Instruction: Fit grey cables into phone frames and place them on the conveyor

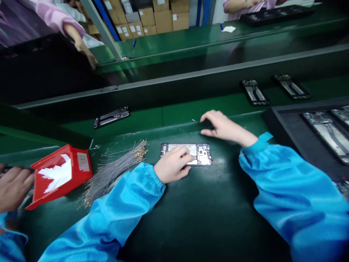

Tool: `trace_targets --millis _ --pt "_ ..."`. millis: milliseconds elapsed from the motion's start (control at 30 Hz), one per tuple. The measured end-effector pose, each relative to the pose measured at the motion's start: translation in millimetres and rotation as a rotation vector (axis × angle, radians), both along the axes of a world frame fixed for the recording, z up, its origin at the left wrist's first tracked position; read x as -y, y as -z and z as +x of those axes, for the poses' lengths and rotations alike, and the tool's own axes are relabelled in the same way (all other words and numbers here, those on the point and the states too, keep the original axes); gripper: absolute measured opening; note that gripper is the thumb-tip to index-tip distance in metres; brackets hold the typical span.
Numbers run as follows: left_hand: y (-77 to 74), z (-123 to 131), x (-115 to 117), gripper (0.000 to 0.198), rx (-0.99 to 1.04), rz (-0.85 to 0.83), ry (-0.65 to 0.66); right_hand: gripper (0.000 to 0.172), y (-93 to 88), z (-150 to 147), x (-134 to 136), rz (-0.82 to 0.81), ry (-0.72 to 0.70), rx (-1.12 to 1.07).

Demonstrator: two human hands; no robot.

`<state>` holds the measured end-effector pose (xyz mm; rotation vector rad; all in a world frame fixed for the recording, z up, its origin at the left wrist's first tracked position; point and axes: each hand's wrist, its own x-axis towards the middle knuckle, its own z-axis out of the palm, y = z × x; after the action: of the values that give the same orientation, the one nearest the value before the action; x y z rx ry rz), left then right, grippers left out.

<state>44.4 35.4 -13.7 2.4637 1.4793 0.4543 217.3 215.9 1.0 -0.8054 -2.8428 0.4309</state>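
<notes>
An opened phone [204,154] lies flat on the green bench in front of me, its circuit board at the right end. My left hand [174,163] rests over its middle, fingers bent onto the phone and thumb by the near edge; the fingertips partly hide what they touch. Beyond the phone and to its right, my right hand [220,125] hovers with thumb and fingers apart, and I see nothing held in it. A bundle of thin grey cables [114,169] with gold-coloured ends lies left of the phone, partly behind my left sleeve.
A red bin [61,189] holds white paper strips; a co-worker's hand [13,185] is beside it. More opened phones [112,117] lie along the back strip, others in a black tray [283,120] at right. Across the divider, a person's pink-sleeved arm [79,42] reaches down.
</notes>
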Motion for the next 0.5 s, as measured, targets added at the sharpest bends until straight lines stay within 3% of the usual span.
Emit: trace_targets --millis 133,267,400,500 --pt "-14.1 -9.3 -8.5 0.064 -0.179 0.020 -0.068 0.042 4.7 25.0 -77.9 0.140 0.507 0.102" --pt "-16.9 -21.0 -43.4 0.073 -0.258 0.018 -0.064 0.054 7.8 46.6 -127.1 0.146 0.887 0.257" --pt "-19.6 -29.5 -90.0 0.064 -0.309 0.174 -0.272 0.063 14.4 55.5 -150.5 0.012 1.088 0.258" --pt "-24.3 -34.2 -101.6 0.055 -0.314 0.260 -0.398 0.062 20.8 61.8 -162.1 -0.003 1.149 0.244"
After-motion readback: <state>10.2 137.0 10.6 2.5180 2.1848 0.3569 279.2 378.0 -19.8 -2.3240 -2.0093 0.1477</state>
